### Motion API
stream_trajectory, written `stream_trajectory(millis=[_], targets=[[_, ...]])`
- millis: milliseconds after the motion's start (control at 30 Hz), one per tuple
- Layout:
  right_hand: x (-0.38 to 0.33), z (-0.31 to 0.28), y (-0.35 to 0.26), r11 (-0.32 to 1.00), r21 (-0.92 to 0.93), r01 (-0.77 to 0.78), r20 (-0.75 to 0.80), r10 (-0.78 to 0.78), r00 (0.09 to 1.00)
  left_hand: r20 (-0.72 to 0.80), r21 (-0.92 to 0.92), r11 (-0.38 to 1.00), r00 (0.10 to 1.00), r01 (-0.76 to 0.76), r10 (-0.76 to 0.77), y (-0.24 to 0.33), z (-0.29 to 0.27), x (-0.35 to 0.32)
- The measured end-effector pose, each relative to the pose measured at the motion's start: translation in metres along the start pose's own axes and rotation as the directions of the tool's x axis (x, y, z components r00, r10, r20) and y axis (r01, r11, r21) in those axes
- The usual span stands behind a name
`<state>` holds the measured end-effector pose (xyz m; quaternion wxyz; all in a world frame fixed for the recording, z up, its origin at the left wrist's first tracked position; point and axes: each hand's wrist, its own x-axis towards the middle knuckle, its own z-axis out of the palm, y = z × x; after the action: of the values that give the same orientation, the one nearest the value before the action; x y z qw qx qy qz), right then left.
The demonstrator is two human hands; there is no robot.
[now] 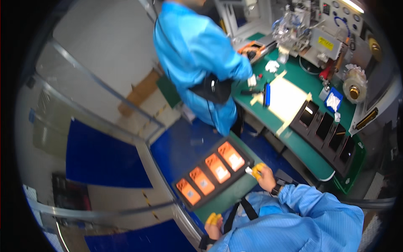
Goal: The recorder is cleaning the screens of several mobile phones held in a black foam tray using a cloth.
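Black tray carried level-ish over a blue floor, held at two edges, four orange-faced panels seated in a row in its slots. Right hand, yellow finger cots on, is closed on the tray's near right edge by the end panel; left hand sits at the lower edge, fingers curled, but whether it truly clamps the tray I cannot tell, as the rim hides the contact. Tray tilts slightly, one end lower. Judgement: keep both grips on the rim only, fingertips off the orange faces, and hold the tray flat so no panel slides from its slot. Beyond, a green desk carries a second black tray of dark panels along its right edge, a taped cream sheet mid-desk, a blue tool beside it. A co-worker in blue coat stands at the desk's far left corner.
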<state>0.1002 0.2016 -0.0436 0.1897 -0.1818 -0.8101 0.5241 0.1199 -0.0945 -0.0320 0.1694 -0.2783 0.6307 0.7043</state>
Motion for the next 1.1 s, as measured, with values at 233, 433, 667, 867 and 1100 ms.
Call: stream_trajectory(millis=[233, 433, 667, 867, 1100], targets=[[0.000, 0.080, 0.030, 0.974, -0.137, 0.181, 0.108, -0.167, 0.980, -0.032, 0.196, 0.962, 0.982, 0.191, -0.188, -0.036, -0.040, 0.028], [0.051, 0.110, 0.082, 0.860, -0.472, 0.194, 0.157, -0.134, 0.978, 0.084, 0.296, 0.908, 0.955, -0.295, 0.283, -0.044, 0.014, 0.093], [0.091, 0.139, 0.100, 0.765, -0.609, 0.210, 0.242, -0.073, 0.967, 0.215, 0.667, 0.491, 0.775, -0.561, 0.594, -0.040, 0.127, 0.182], [0.098, 0.149, 0.110, 0.742, -0.641, 0.197, 0.280, -0.013, 0.960, 0.194, 0.868, 0.268, 0.781, -0.419, 0.593, -0.062, 0.149, 0.221], [0.105, 0.152, 0.109, 0.765, -0.615, 0.191, 0.211, -0.074, 0.975, 0.151, 0.870, 0.309, 0.804, -0.384, 0.575, -0.056, 0.165, 0.223]])
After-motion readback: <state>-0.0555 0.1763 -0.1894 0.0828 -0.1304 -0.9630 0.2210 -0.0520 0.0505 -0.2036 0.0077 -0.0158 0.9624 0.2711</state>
